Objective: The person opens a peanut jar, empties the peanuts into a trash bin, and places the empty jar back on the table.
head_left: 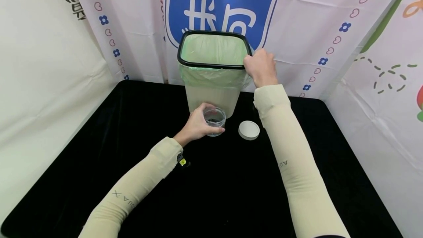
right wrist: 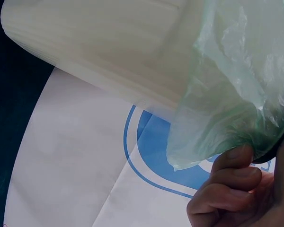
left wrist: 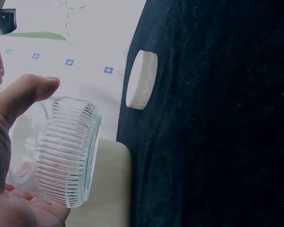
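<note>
My left hand [head_left: 197, 123] holds a clear ribbed jar [head_left: 215, 117] around its side, just in front of the bin. In the left wrist view the jar [left wrist: 68, 151] has no lid on it, and the thumb and fingers lie on opposite sides. A pale waste bin [head_left: 211, 98] with a black rim [head_left: 214, 65] stands on the table, tilted in this view. My right hand [head_left: 261, 67] grips the rim's right corner with curled fingers. Over the bin's edge hangs a thin green bag [right wrist: 246, 80]. Right of the jar lies a round white lid [head_left: 249, 130].
A black cloth [head_left: 211, 190] covers the table. Behind the bin hangs a white curtain [head_left: 138, 28] with a blue printed shield. Pale fabric walls flank the table at left and right.
</note>
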Motion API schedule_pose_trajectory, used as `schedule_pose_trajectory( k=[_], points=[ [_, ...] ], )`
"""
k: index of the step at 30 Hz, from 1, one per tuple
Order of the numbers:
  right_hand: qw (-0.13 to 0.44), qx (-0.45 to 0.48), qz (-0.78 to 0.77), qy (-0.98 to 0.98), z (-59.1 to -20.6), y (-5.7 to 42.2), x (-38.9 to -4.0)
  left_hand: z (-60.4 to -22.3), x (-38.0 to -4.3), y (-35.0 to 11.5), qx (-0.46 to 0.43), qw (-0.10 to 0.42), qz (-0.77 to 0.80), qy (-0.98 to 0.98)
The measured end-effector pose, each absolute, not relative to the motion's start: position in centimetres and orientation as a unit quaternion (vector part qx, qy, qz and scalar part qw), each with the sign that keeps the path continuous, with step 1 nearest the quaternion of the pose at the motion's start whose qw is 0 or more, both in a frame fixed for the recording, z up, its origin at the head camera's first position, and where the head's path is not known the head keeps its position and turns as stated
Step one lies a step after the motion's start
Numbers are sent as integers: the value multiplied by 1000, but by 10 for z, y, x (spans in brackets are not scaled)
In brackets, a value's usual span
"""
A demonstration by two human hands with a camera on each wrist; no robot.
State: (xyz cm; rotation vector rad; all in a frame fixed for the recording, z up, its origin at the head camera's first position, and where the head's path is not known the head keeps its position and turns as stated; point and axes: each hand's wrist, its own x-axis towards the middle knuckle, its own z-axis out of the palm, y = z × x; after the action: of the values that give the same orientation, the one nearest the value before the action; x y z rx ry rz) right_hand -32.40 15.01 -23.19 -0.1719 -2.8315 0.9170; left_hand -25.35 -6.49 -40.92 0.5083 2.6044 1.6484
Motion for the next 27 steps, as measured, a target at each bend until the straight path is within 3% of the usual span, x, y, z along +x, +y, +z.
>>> schedule_pose_trajectory(
  k=[9,27],
  points=[
    [86,-51,315,-944,-233,150,-325,-419,-253,-61,151,-3,494,856],
    [91,-48,312,-944,-232,150,-322,-435,-258,-57,140,49,545,825]
  ],
)
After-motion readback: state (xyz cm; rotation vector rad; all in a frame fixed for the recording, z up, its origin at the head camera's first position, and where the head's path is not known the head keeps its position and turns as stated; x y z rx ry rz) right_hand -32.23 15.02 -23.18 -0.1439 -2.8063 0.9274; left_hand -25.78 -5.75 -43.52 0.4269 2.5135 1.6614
